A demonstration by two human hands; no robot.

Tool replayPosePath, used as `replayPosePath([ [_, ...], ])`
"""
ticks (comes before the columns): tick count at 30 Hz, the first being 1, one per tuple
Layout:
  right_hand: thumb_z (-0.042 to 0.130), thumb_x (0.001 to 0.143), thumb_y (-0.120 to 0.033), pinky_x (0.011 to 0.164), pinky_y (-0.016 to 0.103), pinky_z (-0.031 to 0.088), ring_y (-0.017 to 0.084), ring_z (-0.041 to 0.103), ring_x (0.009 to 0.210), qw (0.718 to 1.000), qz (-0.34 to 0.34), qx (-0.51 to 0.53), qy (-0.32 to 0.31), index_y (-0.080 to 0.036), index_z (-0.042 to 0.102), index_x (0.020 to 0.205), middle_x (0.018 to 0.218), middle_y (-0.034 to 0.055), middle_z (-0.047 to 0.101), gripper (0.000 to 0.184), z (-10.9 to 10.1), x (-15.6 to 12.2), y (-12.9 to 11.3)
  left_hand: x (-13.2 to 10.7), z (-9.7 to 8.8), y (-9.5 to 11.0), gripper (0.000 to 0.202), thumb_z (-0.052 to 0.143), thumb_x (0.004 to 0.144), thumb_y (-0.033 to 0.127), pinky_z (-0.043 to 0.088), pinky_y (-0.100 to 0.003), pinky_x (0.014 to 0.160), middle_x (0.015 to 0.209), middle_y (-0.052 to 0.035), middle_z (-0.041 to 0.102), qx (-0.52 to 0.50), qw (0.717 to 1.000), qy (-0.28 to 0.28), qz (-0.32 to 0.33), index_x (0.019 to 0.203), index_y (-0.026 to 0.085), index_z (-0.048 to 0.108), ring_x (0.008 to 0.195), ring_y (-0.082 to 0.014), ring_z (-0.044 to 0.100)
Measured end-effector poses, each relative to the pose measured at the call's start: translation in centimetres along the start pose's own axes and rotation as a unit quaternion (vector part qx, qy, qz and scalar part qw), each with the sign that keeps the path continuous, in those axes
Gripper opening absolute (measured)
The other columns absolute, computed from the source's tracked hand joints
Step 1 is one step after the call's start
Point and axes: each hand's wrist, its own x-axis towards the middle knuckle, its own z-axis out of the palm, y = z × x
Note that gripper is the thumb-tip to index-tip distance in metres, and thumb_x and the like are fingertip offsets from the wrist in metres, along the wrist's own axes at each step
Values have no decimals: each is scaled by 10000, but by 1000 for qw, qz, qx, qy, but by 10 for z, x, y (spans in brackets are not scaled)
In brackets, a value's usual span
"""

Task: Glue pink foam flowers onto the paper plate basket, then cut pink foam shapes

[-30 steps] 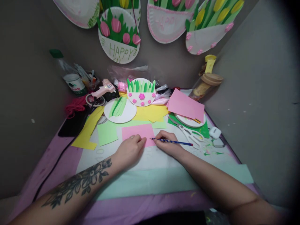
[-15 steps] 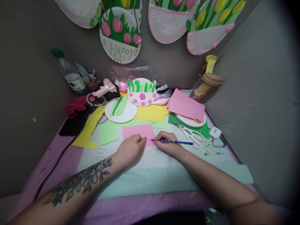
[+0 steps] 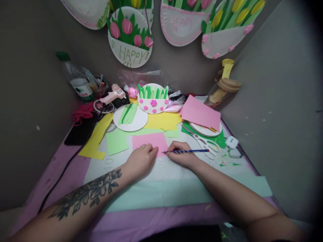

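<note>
A sheet of pink paper (image 3: 148, 138) lies in front of me at the middle of the table. My left hand (image 3: 143, 157) rests palm down over its lower left part, fingers lying on the sheet and thumb and forefinger towards its right side. My right hand (image 3: 180, 154) pinches a dark blue pencil (image 3: 194, 151) near its point. That point touches or hovers just over the paper's right part, close to my left fingertips; I cannot tell which. The pencil slants low to the right, its red end outward. Any pencil line on the sheet is too faint to make out.
White scissors (image 3: 205, 143) lie right of my right hand, near green scraps. Behind are pink sheets (image 3: 200, 112), a plate with green strips (image 3: 131, 126) and a decorated half plate (image 3: 153, 106). A glue gun (image 3: 113, 94), bottle (image 3: 82, 89) and black cable (image 3: 62, 178) are left.
The view has shifted very slightly. Both hands stay nearly where they were on the pink paper, and the pencil's outer end sits a touch higher.
</note>
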Motion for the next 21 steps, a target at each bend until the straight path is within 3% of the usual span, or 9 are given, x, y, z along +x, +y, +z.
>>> replayPosePath([
  [7,644,667,-215,509,223,394,118,523,544,1000,-1,6,-13,-190,590,607,590,-15,610,85,-2,0,-2,0,-1,0,373,276,968,291,383,-324,667,888,-77,556,-6,1000,-1,0,1202,167,539,814,-216,511],
  [17,643,692,-239,501,221,379,119,513,555,1000,7,-1,24,-192,597,629,593,-17,598,92,0,2,-4,0,0,0,387,268,967,293,389,-331,669,906,-82,558,-2,1000,-7,-1,1228,165,525,824,-220,511],
  [21,642,677,-215,498,217,379,115,513,546,1000,6,5,-1,-191,593,619,586,-21,599,80,-1,1,-3,0,0,0,383,271,967,295,390,-330,673,897,-82,556,-1,1000,-6,-3,1214,166,535,820,-219,509],
])
